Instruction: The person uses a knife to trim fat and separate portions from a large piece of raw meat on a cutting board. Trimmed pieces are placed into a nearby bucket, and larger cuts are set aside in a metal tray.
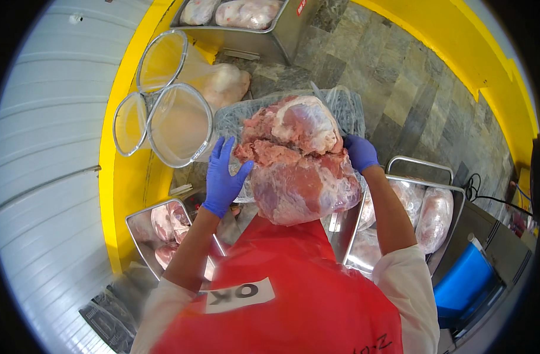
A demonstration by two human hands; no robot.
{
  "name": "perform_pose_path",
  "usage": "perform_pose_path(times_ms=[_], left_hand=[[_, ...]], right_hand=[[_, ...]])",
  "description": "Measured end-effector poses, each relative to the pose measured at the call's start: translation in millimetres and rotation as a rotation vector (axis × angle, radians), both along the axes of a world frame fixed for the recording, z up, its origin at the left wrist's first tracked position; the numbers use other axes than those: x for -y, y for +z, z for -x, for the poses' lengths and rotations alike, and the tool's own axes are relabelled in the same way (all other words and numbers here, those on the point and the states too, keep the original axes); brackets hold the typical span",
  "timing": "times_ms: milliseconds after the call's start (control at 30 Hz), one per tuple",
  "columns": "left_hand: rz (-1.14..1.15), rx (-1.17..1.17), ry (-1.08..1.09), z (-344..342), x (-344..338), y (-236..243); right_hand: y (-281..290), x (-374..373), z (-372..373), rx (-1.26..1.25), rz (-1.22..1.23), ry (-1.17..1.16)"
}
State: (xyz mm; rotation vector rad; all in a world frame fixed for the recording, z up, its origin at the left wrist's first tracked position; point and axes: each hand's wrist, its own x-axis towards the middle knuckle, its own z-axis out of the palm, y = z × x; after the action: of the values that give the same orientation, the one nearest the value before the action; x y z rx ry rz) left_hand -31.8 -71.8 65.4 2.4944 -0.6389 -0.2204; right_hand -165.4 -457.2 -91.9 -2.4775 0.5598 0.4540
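Observation:
A large piece of raw meat (pixel 305 183), pink with white fat and a ragged cleft across its middle, lies in front of me. Beneath it is a stand covered in clear plastic (pixel 227 121). My left hand (pixel 220 180), in a blue glove, is open beside the meat's left side, thumb spread from the fingers. At the right side my right hand (pixel 362 154), also blue-gloved, curls its fingers against the meat; what they hold is hidden. A thin grey pointed tip (pixel 315 88), like a blade's, shows past the meat's far edge.
Three metal hoops (pixel 182 126) with clear bags stand at left, one bag holding meat (pixel 226 84). Metal bins of meat stand at far left (pixel 270 44), near left (pixel 141 245) and right (pixel 457 203). A blue bin (pixel 468 289) is at lower right.

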Motion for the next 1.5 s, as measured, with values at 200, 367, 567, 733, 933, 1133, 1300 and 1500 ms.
perform_pose_path(times_ms=[200, 367, 567, 733, 933, 1133, 1300, 1500], left_hand=[[-0.017, 0.174, -0.131, -7, 11, 1], [0.134, 0.088, -0.124, -26, 34, -4], [0.141, 0.086, -0.064, -38, 40, -8], [0.153, 0.077, -0.127, -34, 14, -20], [0.264, -0.019, -0.013, -42, 2, -45], [0.504, -0.817, 0.415, -34, 7, -42], [0.561, -0.924, 0.313, -37, 0, -46], [0.583, -0.953, 0.292, -31, -9, -43]], right_hand=[[1, 2, -9, -0.13, 0.078, 0.005], [15, 0, -5, -0.058, 0.052, -0.181], [121, 1, 27, 0.045, 0.086, -0.477], [233, -20, 94, 0.216, -0.218, -0.469], [343, -45, 84, -0.067, -0.178, -0.308], [366, -35, 37, -0.23, -0.028, -0.138], [364, -26, -8, -0.343, -0.103, -0.104], [322, -44, 2, -0.299, -0.223, -0.164]])
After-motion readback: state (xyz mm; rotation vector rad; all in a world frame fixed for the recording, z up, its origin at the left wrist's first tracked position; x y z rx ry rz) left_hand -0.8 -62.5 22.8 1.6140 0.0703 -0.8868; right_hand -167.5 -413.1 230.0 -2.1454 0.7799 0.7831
